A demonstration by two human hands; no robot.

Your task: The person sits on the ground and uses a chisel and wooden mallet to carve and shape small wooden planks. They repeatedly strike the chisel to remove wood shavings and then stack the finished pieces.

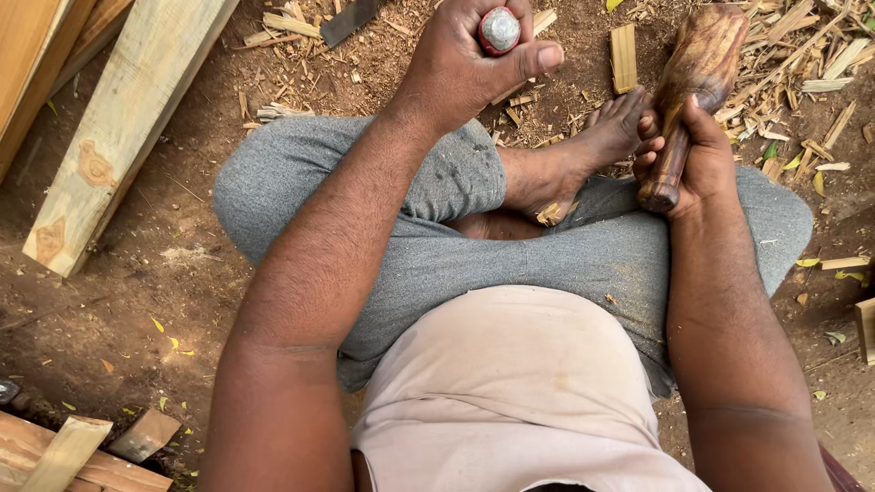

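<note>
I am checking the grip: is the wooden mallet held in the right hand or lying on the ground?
Held: the right hand is closed around the wooden mallet handle.

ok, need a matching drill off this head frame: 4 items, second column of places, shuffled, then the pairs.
Things:
1. left hands
2. right hands
3. pale plank
4. bare foot

Places:
A. lying on the dirt at far left
B. wrapped around a dark wooden mallet
C. resting on the grey-trousered leg
D. closed on a red-capped tool handle

Pairs: 1-D, 2-B, 3-A, 4-C

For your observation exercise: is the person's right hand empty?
No: the right hand grips a brown wooden mallet by its handle.
</note>
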